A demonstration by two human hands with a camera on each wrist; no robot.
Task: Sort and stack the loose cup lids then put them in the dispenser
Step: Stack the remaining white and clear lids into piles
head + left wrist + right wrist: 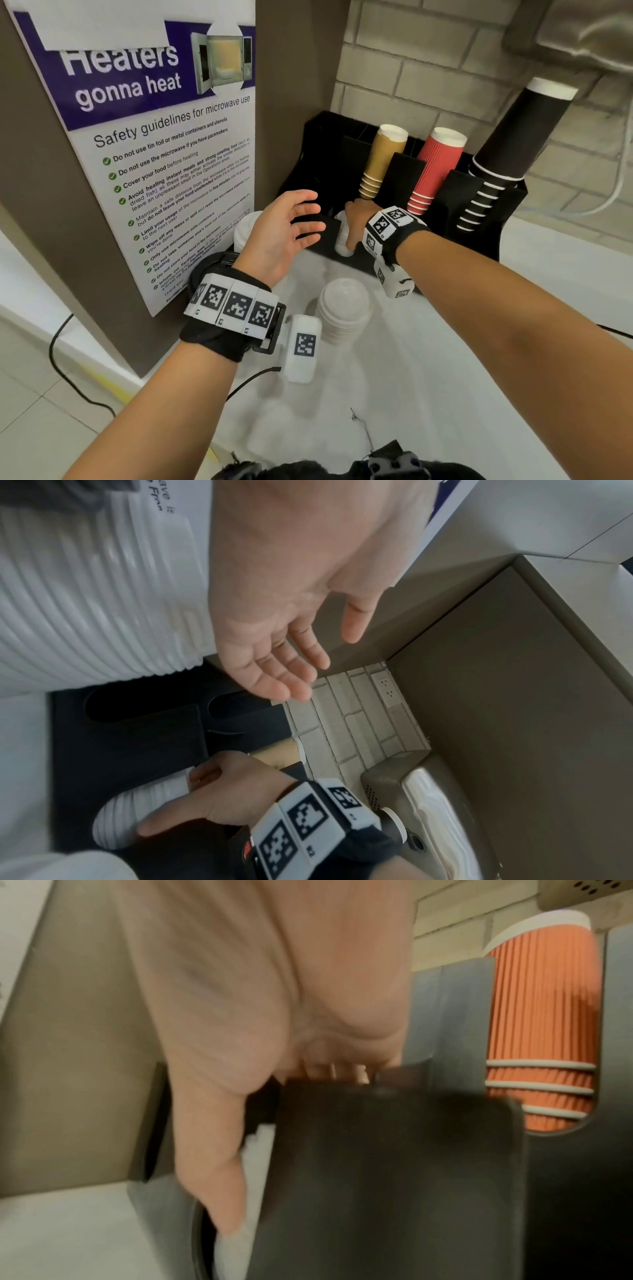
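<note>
My right hand (356,222) grips a stack of white lids (342,236) inside a front slot of the black dispenser (308,164); the same lids (137,813) show under its thumb and fingers in the left wrist view. In the right wrist view its thumb lies along the white lids (253,1172) beside a black divider. My left hand (291,229) hovers open just left of that slot, fingers spread, holding nothing. Another stack of white lids (344,311) stands on the counter between my wrists. A taller white lid stack (245,229) and black lids (209,265) sit behind my left hand.
The dispenser also holds stacks of brown cups (380,161), red ribbed cups (435,171) and black cups (507,154). A brown panel with a microwave safety poster (164,154) closes off the left. A brick wall stands behind, and the white counter (445,394) stretches to the right.
</note>
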